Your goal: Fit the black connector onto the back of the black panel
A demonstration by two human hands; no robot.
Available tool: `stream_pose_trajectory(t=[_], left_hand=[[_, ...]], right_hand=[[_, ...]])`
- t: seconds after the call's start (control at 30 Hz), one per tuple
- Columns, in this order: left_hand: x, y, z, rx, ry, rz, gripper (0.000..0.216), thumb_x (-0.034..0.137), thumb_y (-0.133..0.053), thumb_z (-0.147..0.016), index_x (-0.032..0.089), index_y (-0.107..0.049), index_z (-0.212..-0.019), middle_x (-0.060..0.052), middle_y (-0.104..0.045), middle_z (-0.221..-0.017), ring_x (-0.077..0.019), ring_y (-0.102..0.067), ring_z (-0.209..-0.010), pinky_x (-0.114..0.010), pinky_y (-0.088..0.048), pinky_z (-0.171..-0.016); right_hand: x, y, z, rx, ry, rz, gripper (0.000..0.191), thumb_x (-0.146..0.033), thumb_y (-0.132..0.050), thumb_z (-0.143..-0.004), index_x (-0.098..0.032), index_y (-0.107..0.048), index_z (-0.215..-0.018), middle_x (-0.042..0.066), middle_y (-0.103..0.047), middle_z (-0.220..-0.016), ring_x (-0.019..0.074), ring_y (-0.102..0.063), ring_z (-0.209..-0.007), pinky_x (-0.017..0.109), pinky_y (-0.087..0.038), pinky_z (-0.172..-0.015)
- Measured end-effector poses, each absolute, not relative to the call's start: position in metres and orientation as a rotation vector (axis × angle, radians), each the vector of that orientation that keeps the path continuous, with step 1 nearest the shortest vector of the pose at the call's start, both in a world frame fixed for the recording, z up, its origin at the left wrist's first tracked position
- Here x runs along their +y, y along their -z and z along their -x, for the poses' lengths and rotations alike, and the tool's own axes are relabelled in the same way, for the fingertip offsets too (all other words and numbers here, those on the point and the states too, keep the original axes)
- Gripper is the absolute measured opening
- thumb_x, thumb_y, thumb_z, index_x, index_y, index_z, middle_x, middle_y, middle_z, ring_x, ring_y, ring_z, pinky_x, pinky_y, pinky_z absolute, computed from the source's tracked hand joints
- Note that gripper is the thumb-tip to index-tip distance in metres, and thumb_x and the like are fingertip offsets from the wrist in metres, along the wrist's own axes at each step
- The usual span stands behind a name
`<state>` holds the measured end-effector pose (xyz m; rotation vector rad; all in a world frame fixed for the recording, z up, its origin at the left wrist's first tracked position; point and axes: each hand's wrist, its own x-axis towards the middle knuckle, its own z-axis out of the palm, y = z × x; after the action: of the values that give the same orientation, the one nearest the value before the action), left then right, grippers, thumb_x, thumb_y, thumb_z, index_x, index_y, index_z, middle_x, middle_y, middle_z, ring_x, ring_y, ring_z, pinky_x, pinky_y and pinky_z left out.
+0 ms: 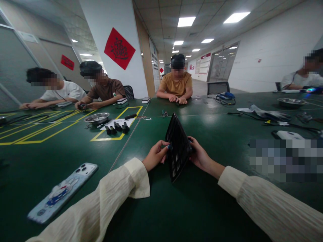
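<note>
A flat black panel (177, 141), shaped like a tray or keyboard with small compartments, stands on its edge on the green table (156, 208) in front of me. My left hand (155, 155) grips its left side with curled fingers. My right hand (199, 155) holds its right side from behind. Both arms wear cream ribbed sleeves.
A phone in a light blue case (63, 191) lies at the near left. Farther left are a metal bowl (97, 118), small black parts (116, 127) on white paper, and yellow floor-tape lines. Cables and another metal bowl (291, 101) lie at right. Several people sit around the table.
</note>
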<state>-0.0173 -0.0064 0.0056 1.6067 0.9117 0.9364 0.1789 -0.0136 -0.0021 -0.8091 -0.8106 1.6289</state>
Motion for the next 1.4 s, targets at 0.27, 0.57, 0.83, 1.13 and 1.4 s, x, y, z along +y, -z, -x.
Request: stream_pose_trajectory(t=[0.27, 0.57, 0.83, 1.13, 1.4], left_hand=[[-0.007, -0.006, 0.018, 0.949, -0.931, -1.6, 0.038, 0.049, -0.053, -0.08, 0.015, -0.041, -0.093, 0.013, -0.039, -0.033, -0.004, -0.03, -0.028, -0.015, -0.018, -0.035], [-0.008, -0.01, 0.02, 0.92, -0.914, -1.601, 0.039, 0.051, -0.052, -0.079, 0.016, -0.041, -0.093, 0.012, -0.04, -0.034, -0.0045, -0.031, -0.03, -0.016, -0.019, -0.037], [-0.008, -0.007, 0.021, 0.951, -0.906, -1.637, 0.035, 0.048, -0.051, -0.081, 0.016, -0.04, -0.093, 0.013, -0.039, -0.035, -0.0045, -0.031, -0.031, -0.015, -0.019, -0.037], [-0.005, 0.001, 0.022, 0.987, -0.906, -1.735, 0.032, 0.047, -0.048, -0.083, 0.018, -0.04, -0.091, 0.013, -0.038, -0.038, -0.0052, -0.033, -0.031, -0.015, -0.022, -0.037], [-0.011, -0.007, 0.02, 1.182, -0.909, -1.909, 0.026, 0.044, -0.036, -0.088, 0.02, -0.038, -0.078, 0.01, -0.04, -0.04, -0.0082, -0.04, -0.036, -0.019, -0.032, -0.044]], right_hand=[[-0.012, 0.003, -0.179, -0.781, -1.642, 0.805, 0.034, -0.026, -0.058, -0.068, -0.028, -0.043, -0.099, -0.004, -0.055, -0.071, 0.0109, -0.051, -0.047, 0.018, -0.033, -0.033], [-0.01, 0.008, -0.181, -0.818, -1.647, 0.804, 0.032, -0.027, -0.055, -0.073, -0.029, -0.043, -0.103, -0.004, -0.054, -0.072, 0.0108, -0.051, -0.048, 0.019, -0.035, -0.035], [-0.011, 0.007, -0.18, -0.77, -1.647, 0.794, 0.033, -0.027, -0.057, -0.071, -0.028, -0.044, -0.101, -0.003, -0.055, -0.076, 0.0115, -0.053, -0.053, 0.021, -0.039, -0.04], [-0.011, 0.008, -0.18, -0.859, -1.636, 0.81, 0.034, -0.031, -0.055, -0.073, -0.029, -0.039, -0.103, -0.004, -0.053, -0.07, 0.0108, -0.05, -0.046, 0.019, -0.036, -0.034], [-0.016, 0.006, -0.177, -0.976, -1.587, 0.847, 0.039, -0.039, -0.054, -0.076, -0.032, -0.035, -0.11, -0.003, -0.055, -0.077, 0.0102, -0.051, -0.047, 0.019, -0.033, -0.035]])
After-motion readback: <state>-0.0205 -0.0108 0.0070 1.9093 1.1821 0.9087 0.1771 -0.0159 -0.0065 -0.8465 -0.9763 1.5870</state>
